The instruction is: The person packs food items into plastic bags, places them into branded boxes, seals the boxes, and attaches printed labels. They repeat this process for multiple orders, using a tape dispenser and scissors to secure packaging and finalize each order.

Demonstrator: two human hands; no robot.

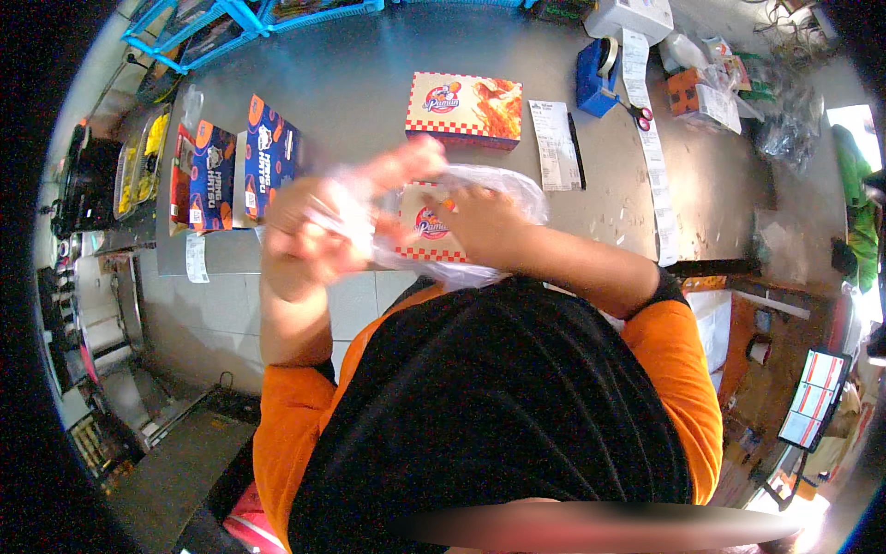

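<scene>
Before me on the metal table, a printed cardboard food box [417, 235] lies flat, partly inside a thin translucent plastic bag [516, 181]. My right hand [488, 221] rests over the right part of this box and covers some of its print. Whether those fingers pinch the plastic cannot be told. To the left, my left hand [311, 215] is raised and motion-blurred, with whitish plastic bunched in its grip and fingers stretching toward the box. Just beyond the bag sits a matching closed box [464, 107] with a red checkered border.
Blue-and-orange cartons [213, 176] stand at the left. A paper receipt [554, 145] and black pen [576, 151] lie right of the far box. Further right are a blue tape dispenser [594, 79], scissors [642, 116] and a printer [630, 17] trailing paper. Blue plastic racks [242, 17] border the back.
</scene>
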